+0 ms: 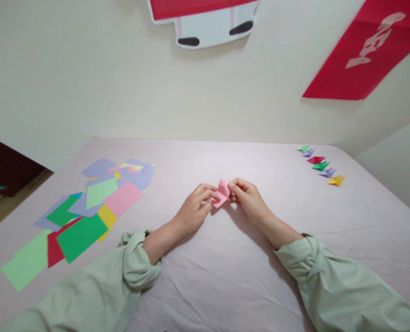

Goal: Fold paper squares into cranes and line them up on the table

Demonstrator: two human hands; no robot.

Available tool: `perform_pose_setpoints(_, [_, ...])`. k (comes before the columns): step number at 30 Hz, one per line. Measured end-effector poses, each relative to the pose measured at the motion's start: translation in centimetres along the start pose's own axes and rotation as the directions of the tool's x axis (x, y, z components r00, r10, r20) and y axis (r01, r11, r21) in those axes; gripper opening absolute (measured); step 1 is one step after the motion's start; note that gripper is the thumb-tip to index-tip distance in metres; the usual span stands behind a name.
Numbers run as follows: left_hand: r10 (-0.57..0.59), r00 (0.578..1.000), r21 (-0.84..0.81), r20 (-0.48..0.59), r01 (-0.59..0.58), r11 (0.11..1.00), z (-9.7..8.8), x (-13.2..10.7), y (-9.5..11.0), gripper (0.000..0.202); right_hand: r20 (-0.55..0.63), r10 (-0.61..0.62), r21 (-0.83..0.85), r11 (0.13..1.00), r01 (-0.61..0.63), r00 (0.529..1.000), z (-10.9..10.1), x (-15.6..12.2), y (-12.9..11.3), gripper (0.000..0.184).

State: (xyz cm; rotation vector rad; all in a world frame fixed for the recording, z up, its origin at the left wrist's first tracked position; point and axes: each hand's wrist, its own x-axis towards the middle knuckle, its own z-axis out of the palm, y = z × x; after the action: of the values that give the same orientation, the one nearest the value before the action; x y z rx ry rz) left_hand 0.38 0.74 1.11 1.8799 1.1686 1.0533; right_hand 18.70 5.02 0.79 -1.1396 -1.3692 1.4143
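A small folded piece of pink paper (222, 193) is pinched between both of my hands over the middle of a pale pink cloth surface (225, 276). My left hand (194, 210) grips its left side with closed fingertips. My right hand (248, 198) pinches its right side. Both wrists rest on the cloth. Pale green sleeves cover my forearms.
A spread of loose coloured paper sheets (87, 207) lies to the left: green, pink, lilac, yellow, red. A row of several small folded paper shapes (320, 165) sits at the far right. A cream wall with red banners (364, 50) rises behind the surface.
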Motion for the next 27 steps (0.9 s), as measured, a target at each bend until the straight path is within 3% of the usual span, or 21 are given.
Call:
perform_pose_setpoints(5, [-0.169, 0.985, -0.205, -0.037, 0.158, 0.966, 0.2, 0.3, 0.4, 0.010, 0.080, -0.050, -0.050, 0.997, 0.054, 0.996, 0.3, -0.3, -0.2, 0.028])
perform_pose_setpoints(9, [-0.257, 0.966, -0.324, -0.030, 0.234, 0.917, 0.2, 0.5, -0.2, 0.007, 0.124, -0.001, 0.076, 0.997, -0.009, 0.992, 0.5, -0.3, -0.1, 0.034])
perform_pose_setpoints(14, [-0.410, 0.902, -0.529, -0.133, 0.285, 0.800, 0.1, 0.9, -1.2, 0.013, 0.195, 0.037, 0.092, 0.994, -0.056, 0.980, 0.6, -0.4, 0.0, 0.033])
perform_pose_setpoints(19, [-0.458, 0.887, -0.635, -0.065, 0.317, 0.705, 0.1, 0.8, -1.2, 0.017, 0.244, 0.020, 0.087, 0.995, -0.042, 0.970, 0.8, -0.6, -0.1, 0.029])
perform_pose_setpoints(27, [-0.487, 0.871, -0.670, -0.067, 0.323, 0.669, 0.1, 0.8, -1.1, 0.018, 0.291, 0.013, 0.057, 0.998, -0.031, 0.957, 0.8, -0.7, -0.6, 0.026])
